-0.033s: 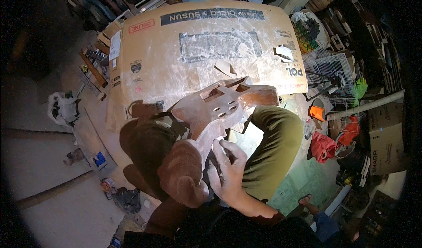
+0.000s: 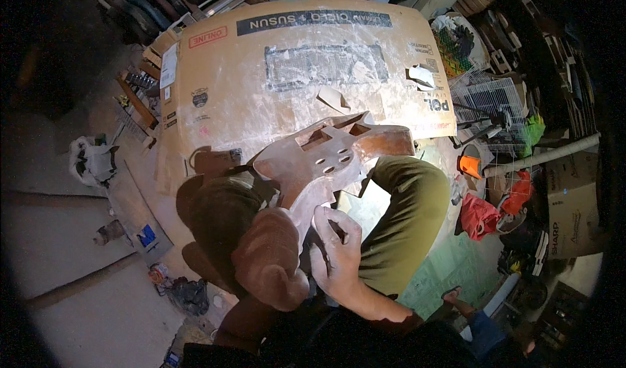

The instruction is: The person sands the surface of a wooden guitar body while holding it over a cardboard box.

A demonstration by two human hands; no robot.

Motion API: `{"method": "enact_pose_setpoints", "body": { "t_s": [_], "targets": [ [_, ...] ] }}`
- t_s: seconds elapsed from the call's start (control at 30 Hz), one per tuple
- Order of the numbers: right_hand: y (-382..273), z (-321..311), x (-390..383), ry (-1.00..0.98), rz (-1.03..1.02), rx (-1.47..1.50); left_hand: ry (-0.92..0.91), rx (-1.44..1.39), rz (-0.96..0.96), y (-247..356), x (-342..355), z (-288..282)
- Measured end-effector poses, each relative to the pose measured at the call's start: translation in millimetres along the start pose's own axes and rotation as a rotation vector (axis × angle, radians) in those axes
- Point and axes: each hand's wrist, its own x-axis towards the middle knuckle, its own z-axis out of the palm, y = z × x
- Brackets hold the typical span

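A bare wooden electric guitar body (image 2: 313, 156), with several cut-out cavities and round holes, rests across my lap. Pale dust coats it. My left hand (image 2: 270, 257), dusty and in shadow, is closed round its near left part. Against the near edge beside it, my right hand (image 2: 336, 254) is closed in a pinch, thumb and fingers whitened with dust. Whatever lies between those fingertips is hidden. My bent knees in olive trousers (image 2: 411, 218) flank the body.
Flattened cardboard (image 2: 228, 74) streaked with dust lies ahead, bearing a curled paper scrap (image 2: 332, 99) and a white piece (image 2: 420, 77). To the right are a wire rack (image 2: 489, 104), an orange-and-grey object (image 2: 469, 162) and a red bag (image 2: 479, 216). Another person's foot (image 2: 451, 294) shows lower right.
My right hand has shifted slightly left along the guitar body's near edge, and its fingers are drawn closer together. My left hand stays on the body.
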Motion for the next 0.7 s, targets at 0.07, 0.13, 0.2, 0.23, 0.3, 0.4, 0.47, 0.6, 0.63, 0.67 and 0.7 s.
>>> {"method": "enact_pose_setpoints", "body": {
  "t_s": [0.07,0.13,0.2,0.23,0.3,0.4,0.47,0.6,0.63,0.67,0.7],
  "targets": [
    [5,-1,11,-0.039,-0.019,0.026,-0.02,-0.15,0.043,-4,11,4],
    [-2,-8,32,-0.071,0.001,0.021,0.046,-0.086,0.038,-3,18,16],
    [-3,-11,27,-0.096,-0.012,0.016,0.077,-0.06,0.031,-3,23,20],
    [-5,-12,22,-0.095,0.013,0.016,0.052,-0.071,0.049,-6,19,20],
    [2,-14,34,-0.121,-0.041,-0.04,0.002,-0.093,0.086,-11,5,17],
    [-3,-19,41,-0.21,0.027,0.105,-0.001,-0.13,0.078,-8,3,14],
    [-3,-16,25,-0.137,-0.039,0.159,0.045,-0.126,-0.003,-3,-4,13],
    [-2,-18,34,-0.215,0.094,0.209,-0.014,-0.171,0.112,-10,6,16],
    [-2,-18,37,-0.215,0.107,0.253,-0.12,-0.242,0.136,-16,10,9],
    [0,-21,21,-0.187,0.093,0.326,-0.228,-0.312,0.159,-24,14,-4],
    [3,-20,23,-0.174,0.045,0.3,-0.22,-0.302,0.136,-22,12,-4]
  ]
}}
